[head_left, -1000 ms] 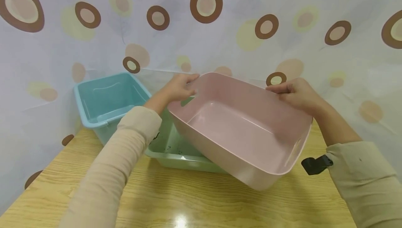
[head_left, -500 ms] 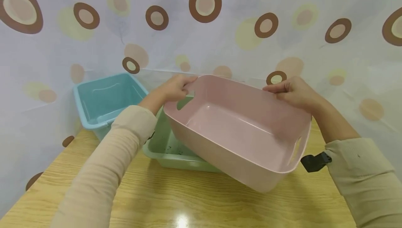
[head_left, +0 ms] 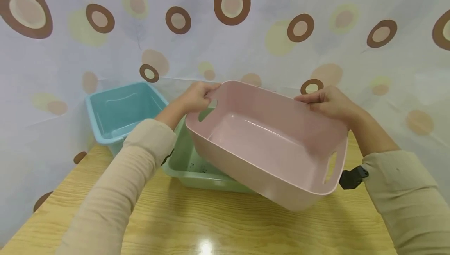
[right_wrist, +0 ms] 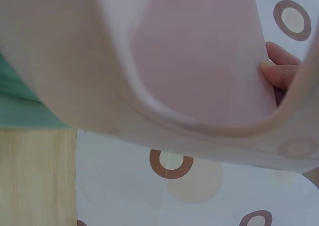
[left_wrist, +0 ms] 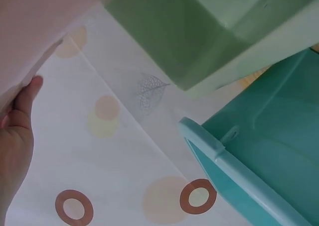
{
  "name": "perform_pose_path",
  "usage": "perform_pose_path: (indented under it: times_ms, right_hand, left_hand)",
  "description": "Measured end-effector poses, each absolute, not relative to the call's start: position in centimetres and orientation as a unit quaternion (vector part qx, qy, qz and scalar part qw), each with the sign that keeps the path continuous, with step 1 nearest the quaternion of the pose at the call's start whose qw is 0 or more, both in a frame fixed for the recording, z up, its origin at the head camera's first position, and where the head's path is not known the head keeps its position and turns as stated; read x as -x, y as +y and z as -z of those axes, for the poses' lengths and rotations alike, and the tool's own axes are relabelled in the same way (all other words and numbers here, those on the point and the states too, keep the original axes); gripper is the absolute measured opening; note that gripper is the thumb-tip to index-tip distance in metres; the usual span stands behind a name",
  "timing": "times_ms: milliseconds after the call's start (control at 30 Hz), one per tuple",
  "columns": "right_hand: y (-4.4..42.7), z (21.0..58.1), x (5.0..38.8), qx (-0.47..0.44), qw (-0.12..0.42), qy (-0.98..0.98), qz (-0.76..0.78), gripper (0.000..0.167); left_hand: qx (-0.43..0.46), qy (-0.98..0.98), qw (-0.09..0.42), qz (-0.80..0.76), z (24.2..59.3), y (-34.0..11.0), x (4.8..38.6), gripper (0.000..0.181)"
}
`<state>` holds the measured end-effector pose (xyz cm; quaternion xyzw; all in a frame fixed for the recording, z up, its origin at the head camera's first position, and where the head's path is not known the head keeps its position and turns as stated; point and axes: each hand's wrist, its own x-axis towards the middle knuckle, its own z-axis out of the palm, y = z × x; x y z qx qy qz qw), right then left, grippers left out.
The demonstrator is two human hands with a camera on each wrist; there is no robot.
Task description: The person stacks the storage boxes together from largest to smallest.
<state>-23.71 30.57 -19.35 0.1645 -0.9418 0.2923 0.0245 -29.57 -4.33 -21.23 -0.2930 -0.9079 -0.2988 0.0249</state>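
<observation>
Pink bin (head_left: 263, 141) held tilted over green bin (head_left: 211, 182), left hand (head_left: 197, 98) fingers clamped on its handle end, right hand (head_left: 330, 104) pinching its far rim, dark specks (head_left: 191, 166) inside green bin, blue bin (head_left: 121, 108) left of green bin, pink bin's right handle slot (head_left: 330, 167) showing wider than 1 s ago

Three plastic bins (head_left: 267, 145), two beige sleeves (head_left: 116, 188), one wooden table (head_left: 228, 225)

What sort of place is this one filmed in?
Probably an indoor tabletop workspace, perhaps staged: a wood-grain table, a circle-patterned backdrop behind it, and a tilted pink bin.
</observation>
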Motion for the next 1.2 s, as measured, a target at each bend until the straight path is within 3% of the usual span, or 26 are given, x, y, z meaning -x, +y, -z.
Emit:
perform_pose_path:
  times_ms: [500, 667, 900, 967, 1200]
  right_hand:
    - [30.5, 19.5, 24.2, -0.156, 0.05, -0.949, -0.27, 0.034]
    - [30.3, 19.3, 23.7, -0.135, 0.087, -0.962, -0.221, 0.033]
    - [30.4, 19.8, 20.2, -0.11, 0.194, -0.962, -0.158, 0.047]
    - [30.2, 19.9, 18.8, -0.088, 0.182, -0.964, -0.17, 0.055]
    - [29.5, 20.9, 15.0, -0.071, 0.062, -0.979, -0.182, 0.082]
  left_hand:
    - [0.259, -0.897, 0.061, 0.354, 21.5, -3.6, 28.9, 0.064]
    - [0.239, -0.906, 0.067, 0.342, 21.7, -3.7, 28.6, 0.066]
    - [0.211, -0.907, 0.042, 0.362, 22.0, -3.8, 28.2, 0.066]
    - [0.209, -0.907, 0.04, 0.364, 22.0, -3.9, 28.2, 0.066]
    - [0.202, -0.912, 0.046, 0.353, 21.9, -3.9, 27.9, 0.066]
